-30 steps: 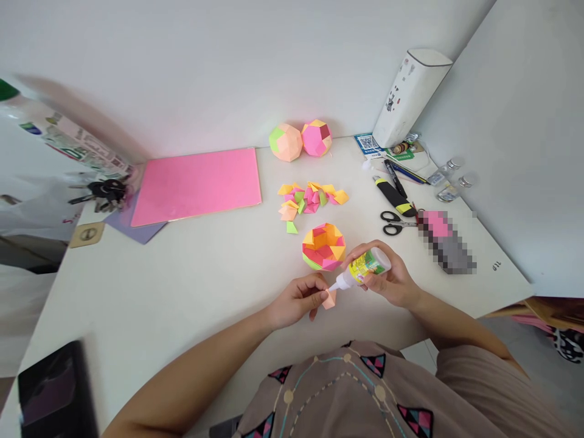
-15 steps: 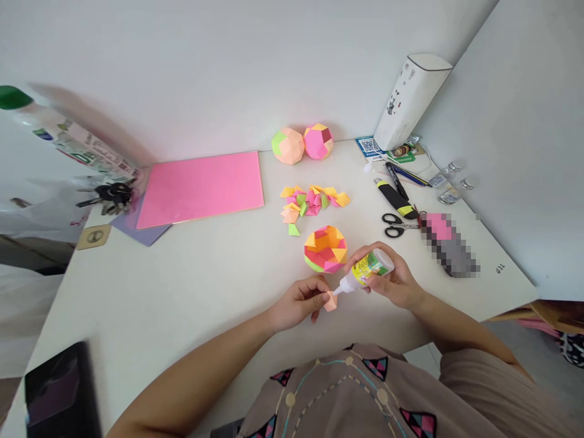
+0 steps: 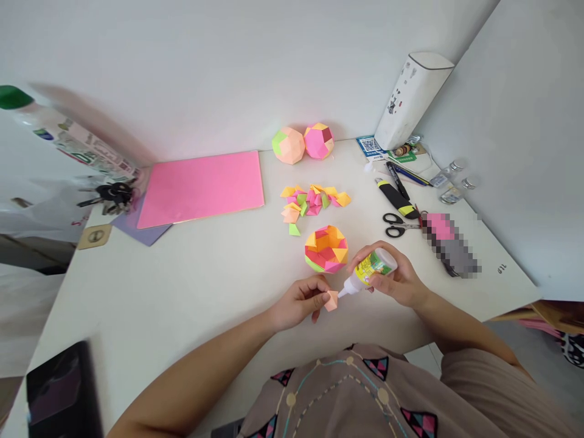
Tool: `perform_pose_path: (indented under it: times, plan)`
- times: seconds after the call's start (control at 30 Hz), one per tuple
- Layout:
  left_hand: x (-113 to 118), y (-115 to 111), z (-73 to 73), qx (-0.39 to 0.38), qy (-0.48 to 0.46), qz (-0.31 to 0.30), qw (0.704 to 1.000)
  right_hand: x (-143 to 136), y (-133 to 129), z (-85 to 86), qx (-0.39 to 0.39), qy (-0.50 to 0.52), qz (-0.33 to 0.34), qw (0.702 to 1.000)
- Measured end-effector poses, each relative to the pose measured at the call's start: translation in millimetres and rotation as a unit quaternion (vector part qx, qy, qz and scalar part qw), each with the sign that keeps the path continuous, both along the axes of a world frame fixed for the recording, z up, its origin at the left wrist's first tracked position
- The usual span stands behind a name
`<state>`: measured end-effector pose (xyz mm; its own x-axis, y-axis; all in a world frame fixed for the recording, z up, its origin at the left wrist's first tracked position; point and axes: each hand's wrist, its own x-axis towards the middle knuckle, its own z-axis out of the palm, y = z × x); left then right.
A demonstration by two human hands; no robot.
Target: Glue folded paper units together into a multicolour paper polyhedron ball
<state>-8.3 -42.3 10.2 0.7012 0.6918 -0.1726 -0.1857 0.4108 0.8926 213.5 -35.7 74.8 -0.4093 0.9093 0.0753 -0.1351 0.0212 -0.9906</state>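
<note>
Between thumb and fingers, my left hand [image 3: 302, 302] pinches a small peach folded paper piece [image 3: 332, 300]. My right hand [image 3: 396, 277] is wrapped round a glue bottle [image 3: 371, 269] with a yellow and green label. The bottle is tilted down to the left, its nozzle tip close to the right edge of the paper piece; I cannot tell whether they touch. Just beyond my hands sits a half-built paper ball [image 3: 325, 249], its open hollow facing up, in orange, pink and green. Behind it lies a loose pile of folded paper pieces [image 3: 314, 201] in several colours.
Two finished paper balls [image 3: 289, 146] stand by the wall. Pink paper sheets [image 3: 203, 188] lie at the left back. To the right are scissors [image 3: 395, 225], a utility knife [image 3: 396, 198], pens and small glass bottles [image 3: 451, 193]. A black device [image 3: 64, 389] rests front left.
My right hand has drawn the glue bottle slightly to the right, so its nozzle has shifted from over the peach paper piece to its right edge. The left hand stays nearly still.
</note>
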Motion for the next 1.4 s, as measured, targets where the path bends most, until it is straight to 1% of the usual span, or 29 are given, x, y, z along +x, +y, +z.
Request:
perform_pose_path:
  times: [0.07,0.17,0.3,0.4,0.5,0.57,0.63,0.7,0.77,0.83,0.9,0.93,1.0,1.07,1.1,1.17,1.23,1.27,1.3,1.37,1.4]
  plan:
    - [-0.1,0.1,0.7,-0.001,0.002,-0.002,1.000,-0.4,0.2,-0.6,-0.004,0.009,-0.001,1.000]
    - [-0.2,0.4,1.5,-0.004,0.002,-0.001,1.000,-0.6,-0.2,-0.9,-0.014,-0.006,0.003,1.000]
    - [-0.3,0.8,0.6,-0.007,-0.010,0.006,1.000,0.2,-0.8,-0.7,-0.039,-0.013,0.038,0.998]
    - [-0.4,1.2,-0.6,-0.005,-0.024,0.005,1.000,1.4,1.5,-0.5,-0.063,0.032,0.047,0.996]
    - [-0.9,1.6,-1.9,-0.003,-0.040,0.013,0.999,4.8,7.7,1.8,-0.055,0.093,0.030,0.994]
    - [-1.6,1.8,-2.8,0.001,-0.044,0.016,0.999,9.3,14.3,3.8,-0.044,0.110,-0.005,0.993]
    - [-2.4,1.9,-3.6,0.007,-0.044,0.010,0.999,16.0,23.0,3.4,-0.036,0.101,-0.073,0.992]
    - [-3.1,2.0,-4.1,0.007,-0.043,0.004,0.999,24.2,33.6,-1.6,-0.036,0.074,-0.154,0.985]
    - [-3.2,2.0,-4.3,0.000,-0.047,0.004,0.999,32.5,45.1,-11.5,-0.039,0.044,-0.215,0.975]
    - [-2.6,1.9,-4.0,-0.008,-0.048,0.007,0.999,39.4,55.8,-24.5,-0.027,0.009,-0.286,0.958]
    - [-1.6,1.6,-3.5,-0.015,-0.041,0.008,0.999,44.3,63.8,-37.6,0.004,-0.056,-0.356,0.933]
    - [-1.0,1.4,-3.2,-0.017,-0.035,0.010,0.999,46.0,66.5,-43.5,0.037,-0.108,-0.387,0.915]
    - [0.0,1.0,-2.3,-0.019,-0.020,0.013,1.000,48.3,69.4,-53.0,0.118,-0.244,-0.422,0.865]
    - [0.6,0.8,-1.1,-0.017,-0.003,0.016,1.000,49.8,70.0,-59.9,0.185,-0.370,-0.398,0.819]
    - [0.7,0.7,-0.3,-0.014,0.003,0.017,1.000,50.3,69.9,-62.4,0.205,-0.415,-0.372,0.804]
    - [0.7,0.7,1.2,-0.007,0.011,0.013,1.000,50.9,69.3,-65.3,0.223,-0.464,-0.319,0.796]
    - [0.9,0.9,2.6,0.001,0.013,0.011,1.000,50.2,67.9,-64.2,0.233,-0.477,-0.290,0.796]
    - [1.1,0.9,3.3,0.003,0.013,0.012,1.000,48.9,66.2,-61.5,0.246,-0.475,-0.289,0.794]
    - [1.4,0.9,4.0,0.004,0.013,0.015,1.000,46.8,63.5,-57.4,0.265,-0.469,-0.293,0.790]
    - [2.0,0.4,5.7,0.004,0.016,0.023,1.000,39.8,54.3,-44.8,0.329,-0.429,-0.318,0.779]
    - [2.2,-0.3,6.8,0.005,0.019,0.029,0.999,34.8,47.6,-37.2,0.357,-0.388,-0.329,0.783]
